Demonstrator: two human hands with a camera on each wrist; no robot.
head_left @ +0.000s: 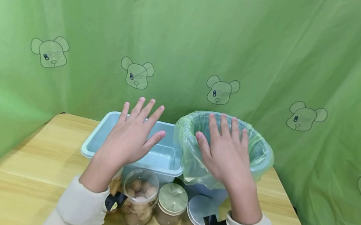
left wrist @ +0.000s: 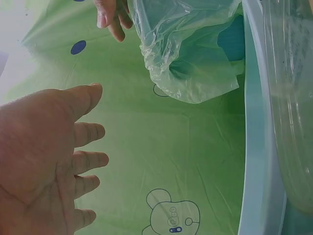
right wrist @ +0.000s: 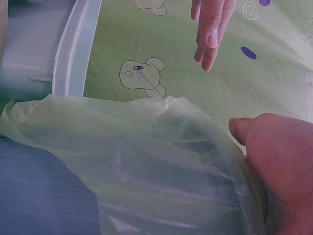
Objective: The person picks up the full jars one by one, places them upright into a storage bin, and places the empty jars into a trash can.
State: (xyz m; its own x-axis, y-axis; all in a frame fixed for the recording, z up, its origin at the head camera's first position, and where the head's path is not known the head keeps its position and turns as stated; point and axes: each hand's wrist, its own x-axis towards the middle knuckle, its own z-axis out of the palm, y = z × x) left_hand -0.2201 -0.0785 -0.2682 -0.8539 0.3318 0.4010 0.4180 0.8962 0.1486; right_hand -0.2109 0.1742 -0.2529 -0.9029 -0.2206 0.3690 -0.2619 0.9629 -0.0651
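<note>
My left hand (head_left: pixel 132 136) is held palm down with fingers spread, overlapping the light blue rectangular basin (head_left: pixel 167 156) in the head view. Likewise spread, my right hand (head_left: pixel 228 155) appears over the near side of a round blue bin lined with a thin green plastic bag (head_left: pixel 190 164). Neither hand holds anything. In the left wrist view the left palm (left wrist: pixel 39 156) faces the camera, fingers straight. The right wrist view shows the right thumb side (right wrist: pixel 281 152) close beside the bag (right wrist: pixel 161 156), which is folded over the bin's rim; the other right fingers are largely hidden there.
Before the basin and bin stands a row of jars: an open-topped clear jar (head_left: pixel 137 208) of brown roundish pieces, a gold-lidded jar (head_left: pixel 172 200) and a silver-lidded jar (head_left: pixel 202 211). Another container (head_left: pixel 115 186) is partly hidden behind my left wrist. Green curtains (head_left: pixel 185 32) surround the wooden table (head_left: pixel 37 169).
</note>
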